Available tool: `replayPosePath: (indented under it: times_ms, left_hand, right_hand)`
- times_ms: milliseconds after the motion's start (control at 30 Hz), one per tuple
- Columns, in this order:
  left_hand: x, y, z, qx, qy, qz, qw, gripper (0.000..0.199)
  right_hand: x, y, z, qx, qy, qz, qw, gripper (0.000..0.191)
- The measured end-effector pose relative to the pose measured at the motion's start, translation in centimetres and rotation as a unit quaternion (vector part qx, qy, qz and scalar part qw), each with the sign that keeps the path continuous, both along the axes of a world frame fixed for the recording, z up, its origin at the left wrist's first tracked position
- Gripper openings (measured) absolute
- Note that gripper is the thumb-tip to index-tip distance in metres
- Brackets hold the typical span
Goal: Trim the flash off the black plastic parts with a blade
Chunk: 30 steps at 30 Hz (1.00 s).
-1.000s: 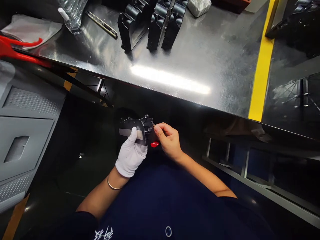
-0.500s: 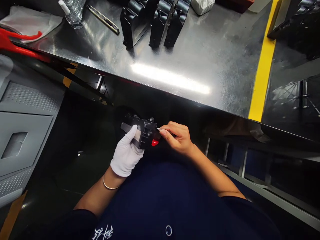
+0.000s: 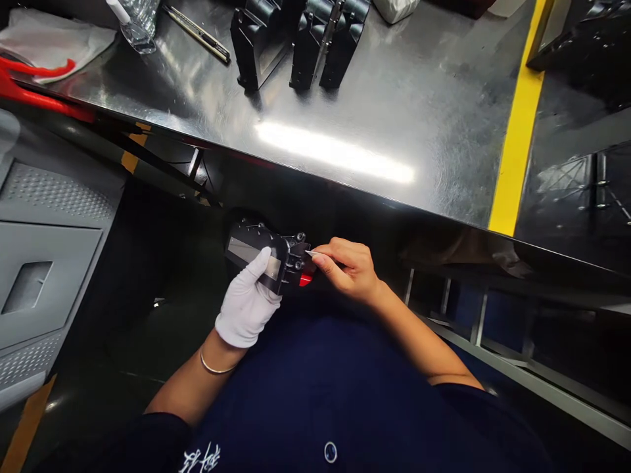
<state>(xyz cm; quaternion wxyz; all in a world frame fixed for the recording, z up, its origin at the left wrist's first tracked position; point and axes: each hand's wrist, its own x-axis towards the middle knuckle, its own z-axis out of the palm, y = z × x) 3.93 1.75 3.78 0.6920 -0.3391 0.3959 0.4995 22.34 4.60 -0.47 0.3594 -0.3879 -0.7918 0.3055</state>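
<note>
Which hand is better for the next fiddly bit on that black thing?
Probably the right hand: it's bare and pinches a pale sliver by the black part, while the gloved left hand holds that part.

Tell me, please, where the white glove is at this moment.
In the head view, the white glove is left of centre, worn on the left hand, which holds a black part; the bare right hand is to its right.

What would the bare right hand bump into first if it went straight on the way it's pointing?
Most likely the black part held in the gloved left hand: the right hand, pinching a thin pale piece, points at its end. Depth is hard to judge from this view.
</note>
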Motion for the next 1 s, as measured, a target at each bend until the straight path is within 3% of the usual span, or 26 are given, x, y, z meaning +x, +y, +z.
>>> replayPosePath:
  times_ms: [200,333,600,733,867,933,1000]
  left_hand:
    - [0.4,-0.1,0.3,-0.002,0.047,-0.018,0.999,0.036]
    - [0.9,-0.1,0.6,-0.001,0.102,-0.037,0.994,0.043]
    - [0.5,0.6,-0.2,0.003,0.117,-0.060,0.991,0.044]
    - [0.1,0.5,-0.1,-0.002,0.124,-0.055,0.991,0.043]
    - [-0.6,-0.8,0.1,-0.061,0.048,-0.068,0.995,0.047]
    - [-1.2,-1.4,-0.4,-0.058,0.030,-0.075,0.995,0.048]
    - [-1.8,-1.8,-1.4,-0.021,0.046,-0.069,0.996,0.048]
  right_hand:
    - [0.3,0.8,-0.8,0.044,0.009,0.019,0.999,0.024]
    - [0.0,1.0,-2.0,0.058,0.022,-0.009,0.998,0.024]
    - [-2.1,0.1,-3.5,-0.044,0.067,-0.057,0.995,0.036]
    - [-2.8,0.7,-5.1,-0.095,0.068,-0.074,0.990,0.047]
    - [-1.4,2.3,-6.8,-0.178,0.081,-0.205,0.959,0.067]
    - [-0.4,2.5,-6.4,-0.206,0.069,-0.213,0.952,0.070]
    - [0.2,1.9,-4.8,-0.225,0.049,-0.152,0.961,0.065]
